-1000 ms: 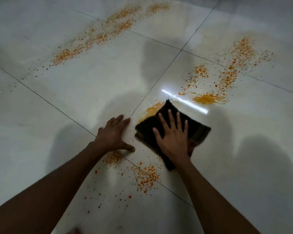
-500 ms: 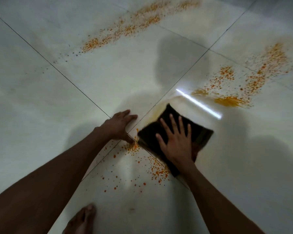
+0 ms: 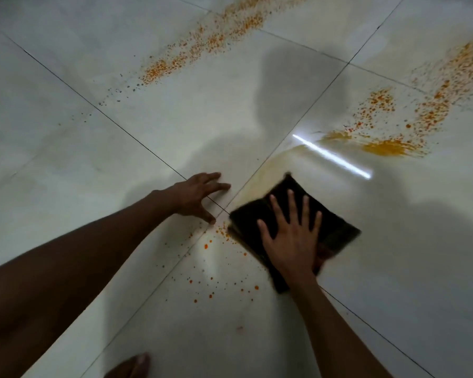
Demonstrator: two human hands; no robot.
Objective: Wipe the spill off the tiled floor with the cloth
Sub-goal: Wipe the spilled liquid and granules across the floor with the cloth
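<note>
Right hand (image 3: 291, 241) flat on the dark cloth (image 3: 292, 227), fingers spread wide, palm pressing down rather than gripping. Cloth folded, lying on the tiled floor (image 3: 93, 173) right of centre, near corner just past a grout line, edges a bit blurred. Left hand (image 3: 200, 196) open too, fingers splayed and planted on bare tile just left of the cloth, holding nothing, thumb tip right by the grout crossing. Orange spill (image 3: 388, 147) all over: thick smear plus speckles far right beyond the cloth, long speckled streak (image 3: 208, 42) far up toward the top, scattered droplets (image 3: 216, 282) near side between the two forearms. Faint yellowish film on the tile just beyond the cloth's far edge. Bright light reflection (image 3: 333, 156) streaking across the glossy tile. Bare toes (image 3: 131, 366) poking in at the bottom edge.
</note>
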